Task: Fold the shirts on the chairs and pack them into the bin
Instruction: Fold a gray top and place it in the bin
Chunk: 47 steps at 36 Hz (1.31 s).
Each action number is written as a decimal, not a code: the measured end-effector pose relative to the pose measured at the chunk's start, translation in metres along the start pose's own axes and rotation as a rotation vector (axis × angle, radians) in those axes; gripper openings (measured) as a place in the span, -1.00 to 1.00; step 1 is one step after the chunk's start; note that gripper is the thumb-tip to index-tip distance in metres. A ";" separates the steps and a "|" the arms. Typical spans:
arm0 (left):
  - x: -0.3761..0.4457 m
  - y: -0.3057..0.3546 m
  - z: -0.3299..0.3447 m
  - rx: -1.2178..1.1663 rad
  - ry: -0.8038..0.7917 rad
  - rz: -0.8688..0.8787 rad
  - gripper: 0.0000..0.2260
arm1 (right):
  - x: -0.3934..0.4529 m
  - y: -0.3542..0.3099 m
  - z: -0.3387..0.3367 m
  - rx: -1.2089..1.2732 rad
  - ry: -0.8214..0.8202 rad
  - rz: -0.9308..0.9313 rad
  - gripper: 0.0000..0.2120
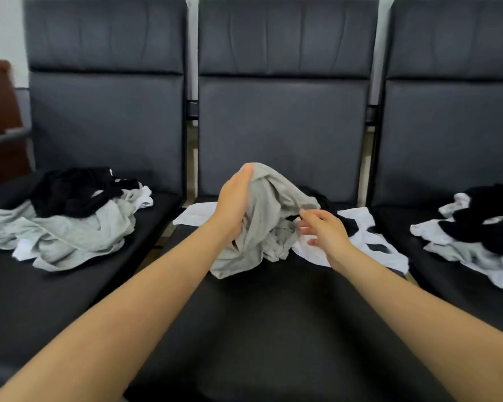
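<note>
On the middle chair (273, 329), at roughly twelve o'clock from my viewpoint, the grey shirt (269, 216) is bunched and lifted partly off the seat. My left hand (237, 204) holds it, fingers curled round a gathered fistful near the top. My right hand (321, 227) sits at three o'clock of the bundle, fingers loosely spread and reaching toward the cloth; that grip holds nothing, though its fingertips may touch fabric, which I cannot confirm.

Assessment of handling: the garment appears light, soft and limp, drooping in folds below the fist. I judge it will not slip but will not keep any shape. A better hold would be at the shoulder seams or collar, one hand each, to shake it flat; neither feature is identifiable in the crumple at present.

Count: three chairs in view, each carrying shirts. Under the grey shirt lie a white shirt (369, 248) and a black shirt (343, 223). At nine o'clock, the left pile (70, 216) mixes black, grey and white pieces; at three o'clock, the right pile (476, 230) does likewise. Individual garments within those piles cannot be counted. No bin is visible.
</note>
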<state>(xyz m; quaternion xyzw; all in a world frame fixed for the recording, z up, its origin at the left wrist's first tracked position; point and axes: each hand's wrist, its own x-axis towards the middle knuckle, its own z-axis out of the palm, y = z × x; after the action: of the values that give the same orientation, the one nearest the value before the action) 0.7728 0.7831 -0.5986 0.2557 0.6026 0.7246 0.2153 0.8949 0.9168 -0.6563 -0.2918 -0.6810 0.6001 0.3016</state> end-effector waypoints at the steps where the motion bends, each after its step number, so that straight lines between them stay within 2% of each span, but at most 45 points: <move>1: -0.006 0.010 -0.001 -0.131 0.003 -0.069 -0.63 | -0.005 -0.006 -0.002 0.006 0.011 -0.028 -0.88; 3: -0.019 0.030 -0.007 -0.328 -0.014 -0.139 -0.61 | -0.015 -0.018 -0.004 0.011 0.028 -0.081 -0.92; 5: -0.027 0.044 -0.017 -0.414 -0.043 -0.148 -0.56 | -0.022 -0.025 -0.007 -0.004 0.021 -0.117 -0.90; 9: -0.040 0.051 -0.045 -0.343 0.060 -0.134 -0.56 | -0.032 -0.023 -0.009 -0.114 -0.053 -0.080 -0.84; 14: -0.054 0.027 -0.092 -0.060 0.292 -0.197 -0.74 | -0.041 -0.006 -0.003 -0.425 -0.179 0.015 -0.72; 17: -0.052 -0.001 -0.129 0.138 0.342 -0.290 -0.72 | -0.044 0.004 0.001 -0.639 -0.213 -0.020 -0.70; 20: -0.058 -0.017 -0.147 0.376 0.320 -0.319 -0.86 | -0.042 0.010 0.004 -0.683 -0.185 -0.031 -0.66; 22: -0.061 -0.023 -0.152 0.688 0.255 -0.295 -0.87 | -0.040 0.010 0.007 -0.653 -0.173 -0.006 -0.67; 23: -0.064 -0.024 -0.152 0.842 0.204 -0.290 -0.95 | -0.039 0.012 0.009 -0.636 -0.174 0.011 -0.63; 25: -0.062 -0.029 -0.154 1.090 0.151 -0.246 -0.73 | -0.038 0.014 0.014 -0.617 -0.185 0.022 -0.49; 27: -0.060 -0.029 -0.146 1.228 0.198 -0.059 -0.64 | -0.036 0.018 0.020 -0.622 -0.182 0.003 -0.44; 30: -0.054 -0.026 -0.123 1.184 0.214 0.233 -0.66 | -0.031 0.023 0.030 -0.672 -0.113 -0.055 -0.45; 32: -0.048 -0.025 -0.103 1.071 0.161 0.305 -0.69 | -0.026 0.025 0.034 -0.668 -0.035 -0.070 -0.57; 36: -0.034 -0.036 -0.065 1.017 0.023 0.312 -0.69 | -0.016 0.028 0.036 -0.612 0.062 -0.022 -0.60; 38: -0.025 -0.047 -0.052 1.116 -0.037 0.328 -0.61 | -0.012 0.028 0.038 -0.630 0.074 0.002 -0.55; 41: -0.011 -0.067 -0.045 1.265 -0.119 0.205 -0.57 | -0.013 0.029 0.043 -0.808 0.035 -0.040 -0.53; 44: -0.002 -0.074 -0.044 1.055 -0.085 0.083 -0.68 | -0.013 0.032 0.045 -0.937 0.003 -0.107 -0.54; 47: 0.003 -0.053 -0.042 0.689 0.089 0.100 -0.66 | -0.008 0.032 0.041 -0.905 -0.037 -0.080 -0.58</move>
<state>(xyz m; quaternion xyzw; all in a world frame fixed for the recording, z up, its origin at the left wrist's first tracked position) 0.7445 0.7629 -0.6567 0.3107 0.8073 0.4988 0.0543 0.8704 0.8879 -0.6929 -0.3569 -0.8908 0.2350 0.1545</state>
